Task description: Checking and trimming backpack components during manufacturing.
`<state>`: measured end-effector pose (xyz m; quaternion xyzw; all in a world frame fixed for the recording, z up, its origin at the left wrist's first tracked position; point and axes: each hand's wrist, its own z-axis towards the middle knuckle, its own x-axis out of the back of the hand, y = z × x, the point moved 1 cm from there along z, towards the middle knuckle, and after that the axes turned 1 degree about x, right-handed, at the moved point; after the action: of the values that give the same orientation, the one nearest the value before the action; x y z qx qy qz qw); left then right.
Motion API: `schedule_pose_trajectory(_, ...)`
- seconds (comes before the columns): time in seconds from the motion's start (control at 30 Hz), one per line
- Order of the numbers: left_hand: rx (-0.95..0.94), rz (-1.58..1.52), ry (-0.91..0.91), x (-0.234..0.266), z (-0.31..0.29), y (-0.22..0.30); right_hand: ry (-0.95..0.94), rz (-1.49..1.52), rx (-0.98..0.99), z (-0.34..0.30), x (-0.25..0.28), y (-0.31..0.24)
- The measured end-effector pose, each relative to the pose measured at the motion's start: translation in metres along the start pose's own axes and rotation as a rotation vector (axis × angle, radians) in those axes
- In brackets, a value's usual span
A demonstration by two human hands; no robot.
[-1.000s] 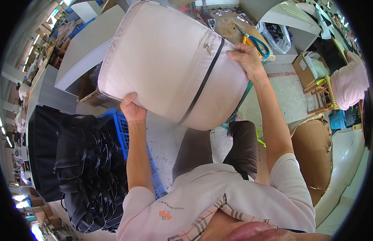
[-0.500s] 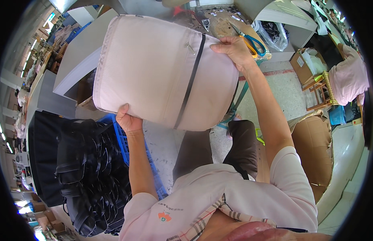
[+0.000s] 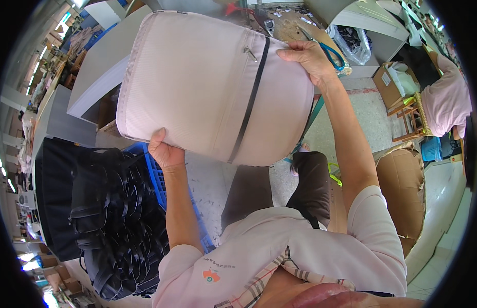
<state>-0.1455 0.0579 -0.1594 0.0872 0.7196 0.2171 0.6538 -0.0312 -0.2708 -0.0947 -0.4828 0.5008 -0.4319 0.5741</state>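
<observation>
a large, rounded, pale-pink, black-striped fabric piece (image 3: 192, 87) sits at eleven o'clock, clamped by the left hand (image 3: 166, 152), thumb on top, at its seven o'clock edge, and the right hand (image 3: 310, 60), arm extended, near two o'clock, fingers probably underneath.

A pale pink, round-cornered fabric panel (image 3: 184, 84) with black strip (image 3: 252, 97) and metal pull (image 3: 250, 54) is held aslant.

- Left: heap of black strapped fabric goods (image 3: 112, 220), blue plastic crate (image 3: 156, 174) just beside.
- Upper right: teal-handled scissors (image 3: 325, 48); clear bag (image 3: 360, 51), dark contents.
- Right: open cardboard box (image 3: 386, 84); wooden chair (image 3: 424, 115), woven edge; small blue basket (image 3: 431, 149) near it.
- Lower right: large brown cardboard sheet (image 3: 401, 190).
</observation>
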Motion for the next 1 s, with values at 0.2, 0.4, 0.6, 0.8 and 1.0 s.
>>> schedule_pose_trajectory(0.2,-0.011,0.027,-0.044,-0.006,-0.003,-0.006,0.014,-0.045,0.002,-0.005,0.007,-0.001)
schedule_pose_trajectory(0.4,-0.02,0.058,-0.039,-0.003,-0.003,-0.009,0.042,-0.056,0.046,-0.009,0.008,-0.003)
schedule_pose_trajectory(0.6,0.02,0.125,0.194,0.017,-0.021,0.004,-0.007,-0.176,0.232,-0.027,-0.011,-0.008)
schedule_pose_trajectory(0.8,-0.812,2.218,0.086,-0.063,-0.1,0.023,-0.351,-0.813,0.554,-0.118,-0.101,-0.037)
schedule_pose_trajectory(1.0,-0.493,1.43,0.51,-0.032,-0.163,0.02,-0.665,-1.103,1.105,-0.185,-0.19,-0.008)
